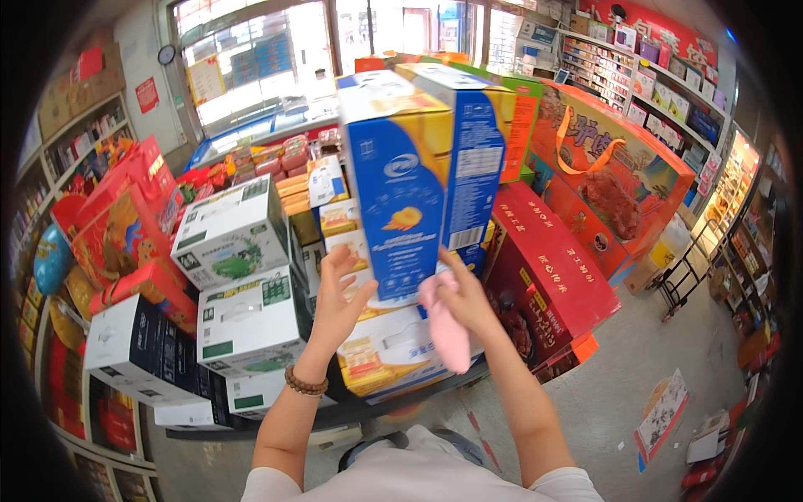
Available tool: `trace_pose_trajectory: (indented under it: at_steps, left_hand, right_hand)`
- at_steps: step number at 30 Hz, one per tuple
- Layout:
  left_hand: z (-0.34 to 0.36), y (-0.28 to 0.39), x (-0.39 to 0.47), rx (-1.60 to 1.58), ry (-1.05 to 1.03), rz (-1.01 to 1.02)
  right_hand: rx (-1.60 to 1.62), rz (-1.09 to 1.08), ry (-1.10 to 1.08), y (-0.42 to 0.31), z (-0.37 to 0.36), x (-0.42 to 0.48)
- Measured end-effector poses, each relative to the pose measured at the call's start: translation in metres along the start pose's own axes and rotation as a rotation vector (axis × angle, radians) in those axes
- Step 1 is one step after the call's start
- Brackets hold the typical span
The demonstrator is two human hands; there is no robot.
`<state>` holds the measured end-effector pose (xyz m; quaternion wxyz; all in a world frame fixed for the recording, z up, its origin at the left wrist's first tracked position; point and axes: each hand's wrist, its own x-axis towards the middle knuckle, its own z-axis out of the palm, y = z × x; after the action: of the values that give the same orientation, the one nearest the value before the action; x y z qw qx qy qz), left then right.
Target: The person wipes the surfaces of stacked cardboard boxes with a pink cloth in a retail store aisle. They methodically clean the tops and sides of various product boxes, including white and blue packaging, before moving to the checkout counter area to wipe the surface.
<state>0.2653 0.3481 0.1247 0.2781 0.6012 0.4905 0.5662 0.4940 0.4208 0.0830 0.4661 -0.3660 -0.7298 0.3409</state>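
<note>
Two tall blue, yellow and white cartons stand side by side in the middle, the front one a little left of the other. My left hand, a beaded bracelet at its wrist, is spread at the lower left of the front carton with nothing in it. My right hand grips a pink cloth, its index finger raised at the lower edge where the two cartons meet. Below them lies a white and yellow carton with a clear handle.
White and green cartons are stacked at the left, beside red gift boxes. A dark red carton and a large orange box with a ribbon handle stand at the right. Farther right are a hand truck and a printed sheet on the floor.
</note>
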Motion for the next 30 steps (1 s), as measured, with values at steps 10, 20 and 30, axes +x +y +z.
trace_pose_trajectory:
  at_steps: [10, 20, 30]
  left_hand:
    - [0.06, 0.014, 0.026, 0.193, 0.253, 0.156]
    - [0.055, 0.007, 0.042, 0.404, 0.555, 0.191]
    - [0.02, -0.011, 0.065, 0.389, 0.593, 0.234]
  right_hand:
    - [-0.012, -0.082, -0.169, -0.009, -0.003, 0.003]
    - [0.026, -0.158, -0.254, -0.017, 0.026, 0.005]
    - [0.034, -0.179, -0.346, -0.027, 0.048, 0.014]
